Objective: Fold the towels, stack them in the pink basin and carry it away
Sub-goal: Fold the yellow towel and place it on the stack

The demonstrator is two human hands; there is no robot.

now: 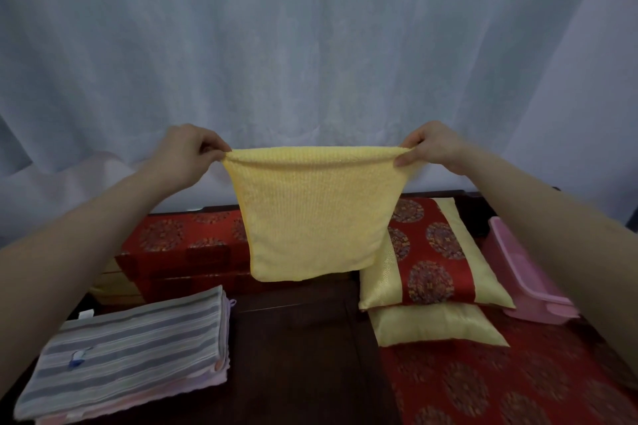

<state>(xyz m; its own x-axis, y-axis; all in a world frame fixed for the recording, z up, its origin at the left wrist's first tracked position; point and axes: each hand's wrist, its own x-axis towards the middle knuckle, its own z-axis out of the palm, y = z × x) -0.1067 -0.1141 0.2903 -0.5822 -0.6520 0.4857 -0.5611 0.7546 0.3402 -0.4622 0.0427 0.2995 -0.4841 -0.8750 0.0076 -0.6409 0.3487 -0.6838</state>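
Yellow terry towel (316, 214), doubled over, hangs in the air between your hands: your left hand (188, 155) and right hand (436, 148) each pinch a top corner. Below and left of the towel, a folded grey-striped towel (131, 352) tops a pink one on dark wood. Right of the towel, the pink plastic basin (528, 279) sits tilted beside two gold-and-red satin pillows (431, 272).

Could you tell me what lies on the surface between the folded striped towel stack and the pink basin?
In the head view, between the striped towel stack and the pink basin lie bare dark wood, then two stacked gold-and-red pillows.
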